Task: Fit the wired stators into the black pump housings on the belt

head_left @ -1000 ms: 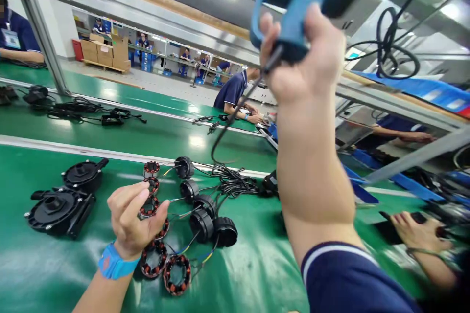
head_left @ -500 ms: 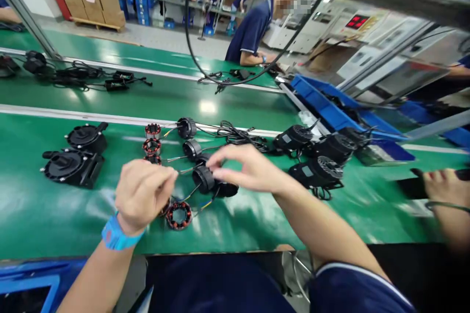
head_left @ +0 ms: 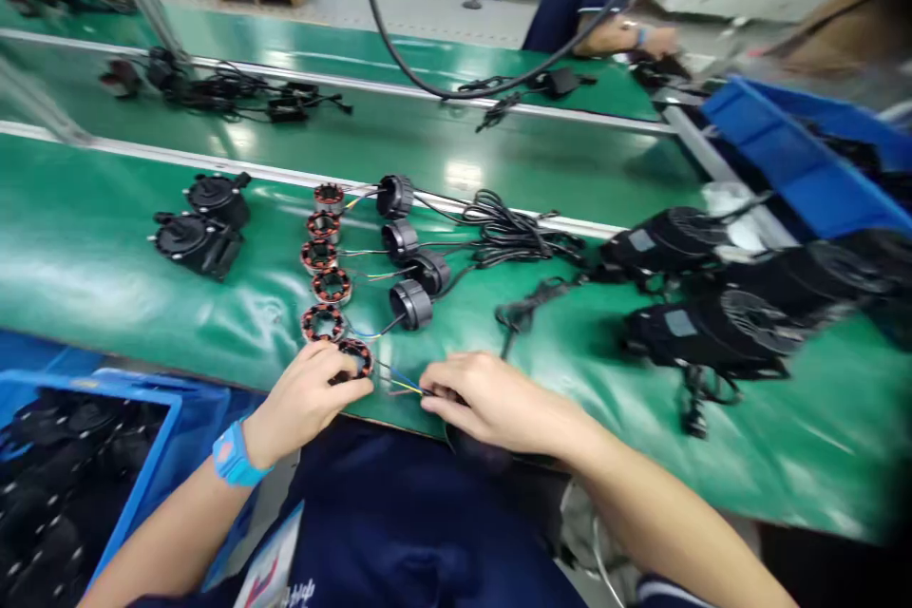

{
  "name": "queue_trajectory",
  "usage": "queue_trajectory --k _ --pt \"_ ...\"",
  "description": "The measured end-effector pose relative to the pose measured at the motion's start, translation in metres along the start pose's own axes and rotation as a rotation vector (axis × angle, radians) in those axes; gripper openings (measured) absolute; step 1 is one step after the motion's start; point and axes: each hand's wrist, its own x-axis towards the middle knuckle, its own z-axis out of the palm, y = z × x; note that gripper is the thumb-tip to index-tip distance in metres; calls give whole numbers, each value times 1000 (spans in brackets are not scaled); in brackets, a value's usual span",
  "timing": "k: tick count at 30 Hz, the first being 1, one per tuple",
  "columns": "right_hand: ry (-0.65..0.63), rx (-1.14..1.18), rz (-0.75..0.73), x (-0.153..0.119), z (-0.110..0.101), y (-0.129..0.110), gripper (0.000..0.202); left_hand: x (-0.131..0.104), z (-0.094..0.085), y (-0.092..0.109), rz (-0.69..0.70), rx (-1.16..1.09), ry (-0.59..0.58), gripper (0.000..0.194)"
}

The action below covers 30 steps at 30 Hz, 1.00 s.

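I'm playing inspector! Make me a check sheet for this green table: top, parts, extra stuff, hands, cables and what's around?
Surface: green, shiny top, some glare.
Parts: six rings in a rough row; four black caps to their right.
Extra stuff: two black housings left, bigger black units right, blurred.
Hands: left hand grips the nearest ring; right hand is at its coloured wires, grip hidden.
Cables: black bundle past the caps.
Surroundings: blue bin right; a co-worker's hand beyond.
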Motion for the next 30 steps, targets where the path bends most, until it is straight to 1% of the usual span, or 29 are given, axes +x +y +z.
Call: queue_trajectory --k 2,3,4,5,6,8,9,10,11,12,13,14,16,18,20,22,23,25,26,27,29,30 --pt "-79 257 9 0 1 3 24 -1 -8 -2 -7 -68 -3 15" --pt "-90 371 10 2 3 7 28 -1 -16 -5 -24 -95 1 12" --pt "-76 455 8 5 4 12 30 0 -26 -10 -56 -100 18 14" --pt "-35 500 2 10 6 16 31 1 -39 -18 -108 -62 44 22" --pt "24 506 -18 15 8 20 31 2 -55 -30 -172 18 75 34" --pt "123 414 -106 25 12 24 29 3 -88 -60 -340 304 121 52" --pt "139 341 -168 30 15 24 31 3 -101 -78 -391 439 90 56" --pt "136 274 -223 35 18 24 34 2 -111 -96 -427 524 17 54" --pt "131 218 -259 39 21 23 37 1 -117 -115 -436 563 -71 49" --pt "129 170 -274 42 24 22 39 0 -119 -132 -426 569 -159 47" --pt "134 136 -272 45 27 21 39 -1 -117 -147 -412 559 -234 49" --pt "146 117 -266 48 30 20 40 -1 -112 -159 -395 546 -291 50" --pt "174 114 -265 53 36 18 39 1 -98 -174 -386 566 -337 50" --pt "205 148 -268 58 42 15 41 7 -87 -177 -394 617 -329 52" --pt "251 197 -254 67 50 15 43 15 -84 -173 -383 641 -317 57" --pt "309 256 -227 76 59 16 43 21 -90 -165 -372 652 -328 61" --pt "338 296 -209 80 63 16 45 23 -95 -159 -391 676 -336 61" --pt "386 392 -151 85 70 15 51 22 -108 -148 -479 736 -328 56" --pt "399 435 -116 87 72 13 55 19 -114 -142 -547 748 -295 55" --pt "403 468 -86 88 72 12 60 16 -120 -136 -628 731 -235 62" --pt "381 508 -49 89 68 8 64 4 -129 -122 -808 611 -57 96" --pt "360 521 -40 90 65 6 64 -2 -131 -114 -901 519 45 108"
